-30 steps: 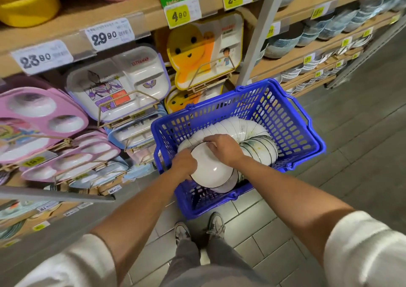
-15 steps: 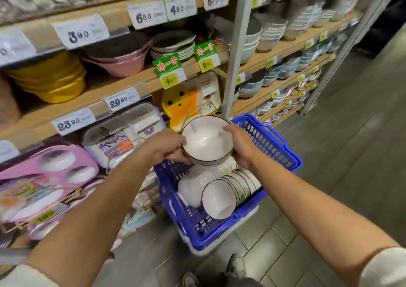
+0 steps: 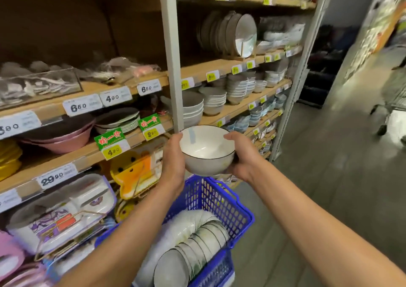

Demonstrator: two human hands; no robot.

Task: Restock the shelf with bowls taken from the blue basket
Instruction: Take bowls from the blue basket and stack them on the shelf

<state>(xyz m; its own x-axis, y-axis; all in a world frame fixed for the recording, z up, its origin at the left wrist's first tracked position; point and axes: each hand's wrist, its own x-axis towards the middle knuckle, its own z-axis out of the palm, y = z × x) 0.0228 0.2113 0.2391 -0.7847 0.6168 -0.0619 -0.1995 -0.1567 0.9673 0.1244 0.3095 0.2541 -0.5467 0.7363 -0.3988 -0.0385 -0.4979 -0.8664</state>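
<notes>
Above the blue basket [image 3: 219, 201], both hands, left hand [image 3: 173, 161] and right hand [image 3: 243, 157], are cupping a white bowl [image 3: 206, 150] upright, fingers wrapping its sides, and ideally are keeping it level for nesting onto the far shelf [image 3: 232, 110] stack [image 3: 193, 108].

Bare left forearm [image 3: 131, 231], bare right forearm [image 3: 307, 216], bare left hand [image 3: 173, 161], bare right hand [image 3: 243, 155]

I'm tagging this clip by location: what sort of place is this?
Likely a housewares shop aisle: wooden shelves carrying printed price tags, stacked white ceramic bowls, and a blue plastic shopping basket.
</notes>
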